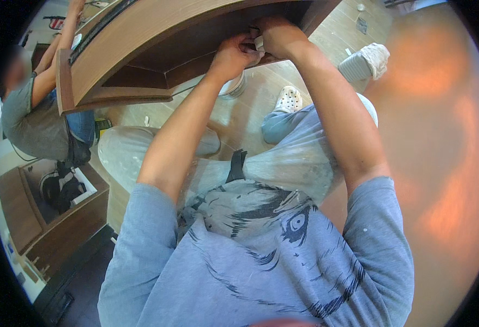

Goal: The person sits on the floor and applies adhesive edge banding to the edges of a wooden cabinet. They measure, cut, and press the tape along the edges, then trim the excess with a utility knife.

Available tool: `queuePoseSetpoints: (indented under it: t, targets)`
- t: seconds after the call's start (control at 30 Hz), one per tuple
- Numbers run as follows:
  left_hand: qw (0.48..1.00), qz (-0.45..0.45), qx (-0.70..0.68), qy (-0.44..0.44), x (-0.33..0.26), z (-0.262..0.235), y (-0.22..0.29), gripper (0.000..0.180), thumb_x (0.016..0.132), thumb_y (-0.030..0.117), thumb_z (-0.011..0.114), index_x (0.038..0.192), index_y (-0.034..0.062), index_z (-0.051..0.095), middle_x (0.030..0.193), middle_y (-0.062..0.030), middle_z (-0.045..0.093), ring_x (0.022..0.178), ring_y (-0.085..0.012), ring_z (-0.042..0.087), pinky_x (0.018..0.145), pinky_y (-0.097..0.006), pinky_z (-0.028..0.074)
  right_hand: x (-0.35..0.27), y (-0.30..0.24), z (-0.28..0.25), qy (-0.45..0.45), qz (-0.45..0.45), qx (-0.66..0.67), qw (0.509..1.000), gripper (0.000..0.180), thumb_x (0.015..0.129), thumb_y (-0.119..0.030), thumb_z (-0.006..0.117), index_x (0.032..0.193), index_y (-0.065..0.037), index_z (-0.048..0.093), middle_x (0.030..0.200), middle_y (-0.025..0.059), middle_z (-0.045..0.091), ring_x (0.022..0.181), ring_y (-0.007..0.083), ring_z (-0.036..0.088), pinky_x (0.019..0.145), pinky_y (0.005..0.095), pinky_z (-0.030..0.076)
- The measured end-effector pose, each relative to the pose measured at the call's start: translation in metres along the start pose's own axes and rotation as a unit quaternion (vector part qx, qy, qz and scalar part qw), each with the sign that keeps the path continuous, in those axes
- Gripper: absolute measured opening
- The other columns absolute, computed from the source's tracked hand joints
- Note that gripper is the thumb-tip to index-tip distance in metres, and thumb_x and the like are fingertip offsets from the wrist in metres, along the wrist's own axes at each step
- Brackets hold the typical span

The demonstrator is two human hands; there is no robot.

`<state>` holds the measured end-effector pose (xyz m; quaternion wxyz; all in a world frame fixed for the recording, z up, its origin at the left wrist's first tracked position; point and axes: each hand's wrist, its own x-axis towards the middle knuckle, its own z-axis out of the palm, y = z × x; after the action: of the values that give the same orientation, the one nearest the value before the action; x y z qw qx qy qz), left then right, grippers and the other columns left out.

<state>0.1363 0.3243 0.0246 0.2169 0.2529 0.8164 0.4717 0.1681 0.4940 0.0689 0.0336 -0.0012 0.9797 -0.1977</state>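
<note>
Both my arms reach forward to the underside of a dark brown wooden furniture piece [196, 54] with an open recess. My left hand [232, 57] is closed, its thumb and fingers pinched together near the recess's front edge. Beside it, my right hand [278, 37] has its fingers curled inward, with the fingertips partly hidden. A small white piece [259, 43] shows between the two hands, and both seem to grip it. What kind of thing it is cannot be made out.
Under the furniture stands a whitish bucket [233, 87], partly behind my left wrist. A white ribbed container with cloth [359, 64] sits on the wooden floor at right. A co-worker [43, 120] is close at left, above a brown wooden box [54, 196] holding dark items.
</note>
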Motion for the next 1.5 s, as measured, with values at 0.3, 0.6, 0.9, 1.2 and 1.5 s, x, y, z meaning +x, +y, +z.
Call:
queuePoseSetpoints:
  t: [0.3, 0.6, 0.9, 1.2, 1.5]
  targets:
    - [0.999, -0.02, -0.019, -0.017, 0.016, -0.005, -0.016, 0.044, 0.087, 0.019, 0.08, 0.123, 0.0003, 0.065, 0.114, -0.0132, 0.073, 0.1, -0.0215, 0.071, 0.091, -0.035, 0.055, -0.083, -0.024, 0.024, 0.044, -0.027, 0.068, 0.996, 0.04, 0.088, -0.017, 0.063, 0.127, -0.012, 0.068, 0.104, 0.0204, 0.073, 0.097, 0.0397, 0.07, 0.086, 0.0488, 0.057]
    - [0.996, 0.022, -0.064, -0.052, 0.03, -0.011, -0.043, 0.046, 0.086, 0.021, 0.083, 0.121, -0.001, 0.062, 0.108, -0.0125, 0.073, 0.101, -0.0209, 0.071, 0.091, -0.034, 0.056, -0.059, -0.002, 0.104, -0.166, 0.057, -0.12, 0.977, 0.074, 0.096, -0.012, 0.051, 0.164, -0.013, 0.021, 0.111, 0.017, 0.075, 0.1, 0.0329, 0.073, 0.085, 0.0445, 0.059]
    - [0.998, 0.038, 0.034, -0.033, 0.021, -0.007, -0.047, 0.045, 0.081, 0.022, 0.081, 0.117, 0.0015, 0.065, 0.099, -0.0148, 0.073, 0.087, -0.0241, 0.071, 0.081, -0.037, 0.057, -0.05, 0.017, 0.128, -0.195, 0.117, -0.156, 0.961, 0.066, 0.101, -0.012, 0.043, 0.164, -0.018, 0.024, 0.115, 0.0173, 0.074, 0.101, 0.0327, 0.074, 0.086, 0.0438, 0.059]
    - [0.988, 0.063, 0.11, 0.086, 0.013, 0.003, -0.045, 0.044, 0.085, 0.026, 0.076, 0.123, 0.006, 0.065, 0.091, -0.017, 0.072, 0.08, -0.0269, 0.071, 0.075, -0.039, 0.055, -0.052, 0.027, 0.137, -0.181, 0.121, -0.115, 0.969, 0.085, 0.091, -0.005, 0.049, 0.166, -0.025, 0.013, 0.116, 0.0233, 0.072, 0.103, 0.037, 0.072, 0.087, 0.0469, 0.058]
    - [0.995, 0.005, 0.089, 0.048, -0.019, -0.042, -0.037, 0.032, 0.084, 0.024, 0.08, 0.109, 0.0092, 0.067, 0.082, -0.0127, 0.067, 0.072, -0.0252, 0.065, 0.069, -0.04, 0.052, -0.051, 0.019, 0.131, -0.2, 0.13, -0.115, 0.964, 0.085, 0.092, -0.006, 0.049, 0.166, -0.028, 0.012, 0.117, 0.0221, 0.072, 0.104, 0.0362, 0.072, 0.09, 0.0468, 0.057]
